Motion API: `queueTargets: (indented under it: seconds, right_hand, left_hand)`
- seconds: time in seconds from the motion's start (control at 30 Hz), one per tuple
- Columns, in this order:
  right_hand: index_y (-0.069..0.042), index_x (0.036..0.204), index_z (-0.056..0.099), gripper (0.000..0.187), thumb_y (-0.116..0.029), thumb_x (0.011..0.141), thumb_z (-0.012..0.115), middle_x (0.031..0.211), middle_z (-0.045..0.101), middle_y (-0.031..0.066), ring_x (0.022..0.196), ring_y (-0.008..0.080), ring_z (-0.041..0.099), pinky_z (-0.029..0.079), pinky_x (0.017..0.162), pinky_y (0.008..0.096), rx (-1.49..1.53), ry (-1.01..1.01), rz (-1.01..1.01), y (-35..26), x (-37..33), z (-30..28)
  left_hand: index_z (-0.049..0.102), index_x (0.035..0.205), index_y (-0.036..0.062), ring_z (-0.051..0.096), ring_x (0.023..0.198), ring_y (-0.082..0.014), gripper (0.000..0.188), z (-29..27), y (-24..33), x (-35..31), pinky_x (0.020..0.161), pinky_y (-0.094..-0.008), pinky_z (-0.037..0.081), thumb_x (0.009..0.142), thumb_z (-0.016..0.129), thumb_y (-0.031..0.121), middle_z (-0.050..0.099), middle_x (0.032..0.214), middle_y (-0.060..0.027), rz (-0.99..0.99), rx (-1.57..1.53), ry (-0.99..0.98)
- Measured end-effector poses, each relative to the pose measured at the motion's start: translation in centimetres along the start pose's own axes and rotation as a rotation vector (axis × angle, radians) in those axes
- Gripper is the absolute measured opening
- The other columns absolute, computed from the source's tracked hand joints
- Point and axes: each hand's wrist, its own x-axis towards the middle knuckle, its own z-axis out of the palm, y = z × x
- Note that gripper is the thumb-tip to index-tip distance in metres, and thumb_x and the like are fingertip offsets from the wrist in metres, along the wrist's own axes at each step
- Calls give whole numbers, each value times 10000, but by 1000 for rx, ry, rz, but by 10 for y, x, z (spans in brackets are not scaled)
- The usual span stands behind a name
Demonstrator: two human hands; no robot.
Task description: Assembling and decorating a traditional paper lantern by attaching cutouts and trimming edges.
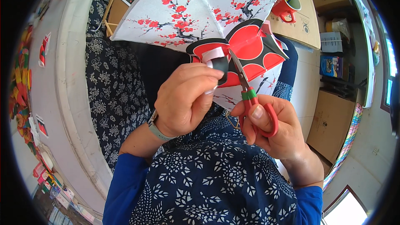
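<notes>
My right hand (pixel 275 125) grips a pair of scissors (pixel 250 95) with red handles and green wrapping near the pivot. Their blades point away from me, against a red and black piece of paper (pixel 246 46) with rounded red panels. My left hand (pixel 185 96) is closed, pinching a curled strip of paper (pixel 217 64), black on one side and pale on the other. Whether the strip still joins the larger piece is hidden. Beneath lies a large white sheet (pixel 187 8) painted with red blossoms on dark branches, spread over my lap and beyond.
A red mug (pixel 287 7) holding a yellow-handled tool and a blue stick stands on cardboard (pixel 306 21) at the far right. Cardboard boxes (pixel 333 125) and a shelf line the right side. Dark floral cloth (pixel 112 91) covers the left, beside a pale ledge (pixel 75 79).
</notes>
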Motion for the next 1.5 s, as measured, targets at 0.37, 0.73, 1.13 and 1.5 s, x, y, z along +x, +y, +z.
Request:
queueTargets:
  seconds: [0.37, 0.73, 1.13, 1.5]
  right_hand:
    - [16, 1220, 526, 340, -230, 993, 588, 1013, 671, 109, 688, 45, 529, 429, 630, 197, -529, 533, -882, 36, 13, -50]
    - [18, 1182, 553, 333, -257, 997, 586, 1037, 663, 97, 641, 39, 489, 407, 593, 186, -379, 683, -762, 53, 46, -74]
    - [18, 1181, 561, 344, -268, 994, 592, 1048, 676, 124, 631, 49, 510, 419, 589, 188, -346, 676, -771, 55, 49, -81]
    - [21, 1225, 552, 391, -276, 979, 616, 919, 664, 93, 623, 40, 490, 391, 565, 177, -322, 634, -872, 38, 26, -94]
  left_hand:
    - [648, 1217, 13, 520, 584, -216, 387, 0, 7, 21, 587, -346, 429, 847, 562, -61, 567, 730, -87, -119, 317, -262]
    - [587, 1350, 77, 481, 590, -247, 594, 10, 19, 6, 576, -371, 423, 776, 566, -76, 427, 662, -91, -239, 407, -341]
    - [598, 1276, -27, 517, 629, -271, 459, -18, 67, 1, 614, -379, 450, 818, 577, -35, 503, 710, -104, -234, -85, -631]
    - [665, 1130, 32, 670, 879, -267, 284, -18, 60, -21, 763, -351, 536, 854, 600, 6, 655, 992, -155, -401, -8, -803]
